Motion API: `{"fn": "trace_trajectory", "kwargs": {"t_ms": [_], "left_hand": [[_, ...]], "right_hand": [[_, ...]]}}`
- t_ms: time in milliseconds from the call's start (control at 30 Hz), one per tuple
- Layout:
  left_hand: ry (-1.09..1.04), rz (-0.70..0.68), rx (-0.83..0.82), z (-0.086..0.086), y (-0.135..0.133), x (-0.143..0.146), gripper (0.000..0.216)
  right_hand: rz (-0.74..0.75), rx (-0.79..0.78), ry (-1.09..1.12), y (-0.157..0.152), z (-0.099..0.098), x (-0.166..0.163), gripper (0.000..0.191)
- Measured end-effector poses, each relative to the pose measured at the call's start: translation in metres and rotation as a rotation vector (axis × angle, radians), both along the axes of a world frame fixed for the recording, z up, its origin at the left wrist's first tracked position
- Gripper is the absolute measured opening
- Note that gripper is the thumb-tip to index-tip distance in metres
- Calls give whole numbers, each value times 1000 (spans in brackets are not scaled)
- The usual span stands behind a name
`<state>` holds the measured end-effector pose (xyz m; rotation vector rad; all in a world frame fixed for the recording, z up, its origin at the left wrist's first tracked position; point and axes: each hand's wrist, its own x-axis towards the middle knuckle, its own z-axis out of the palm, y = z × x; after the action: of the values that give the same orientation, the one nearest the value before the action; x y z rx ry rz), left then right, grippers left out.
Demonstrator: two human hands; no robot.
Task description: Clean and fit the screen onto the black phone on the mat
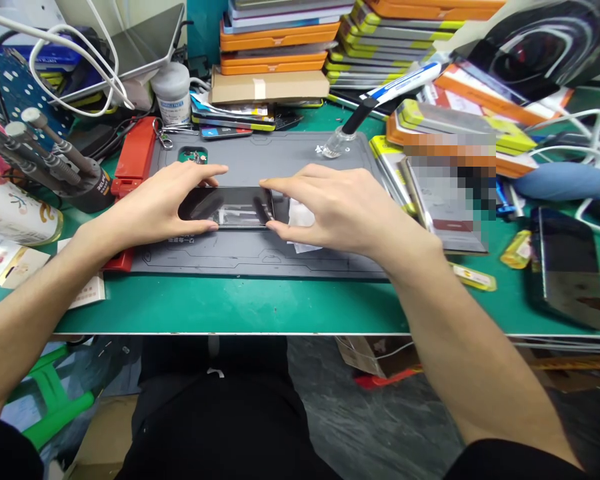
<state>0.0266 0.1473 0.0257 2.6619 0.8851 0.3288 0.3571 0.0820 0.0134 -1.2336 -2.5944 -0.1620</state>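
The grip of the left hand [163, 200] is closed across the left end of a dark phone [230, 208], thumb against its near long edge and fingers laid over its far long edge. The grip of the right hand [345, 210] pinches the right end the same way, forefinger tip at the far corner and thumb tip at the near corner. The phone lies between the two hands, screen up. Its long axis runs left to right, parallel to the near edge of the worktop [260, 303], and neither hand is nearer than the other, since each holds one end. It sits on a grey mat [280, 250] in the middle of the worktop, a little towards the left. I cannot tell whether it rests flat on the mat or is raised a little. The left palm hides the phone's left end, and glare on the glass blurs what it shows. A white wipe [300, 217] lies on the mat, touching the right hand and partly covered by it. A small green part [194, 155] sits near the mat's far left corner and a glass bottle [337, 143] near its far edge. A red case [135, 157] lies along the mat's left side. A second phone [570, 267] lies well apart, towards the near right corner. Stacked boxes [280, 40] crowd the far edge, and one patch to the right is blurred out.
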Motion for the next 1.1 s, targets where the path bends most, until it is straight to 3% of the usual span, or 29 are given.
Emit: {"fn": "trace_trajectory", "kwargs": {"t_ms": [600, 1100], "left_hand": [[-76, -109, 14, -5, 7, -4, 60], [-82, -92, 14, -5, 5, -5, 53]], "right_hand": [[4, -25, -16, 1, 1, 1, 49], [-38, -110, -17, 1, 3, -1, 41]]}}
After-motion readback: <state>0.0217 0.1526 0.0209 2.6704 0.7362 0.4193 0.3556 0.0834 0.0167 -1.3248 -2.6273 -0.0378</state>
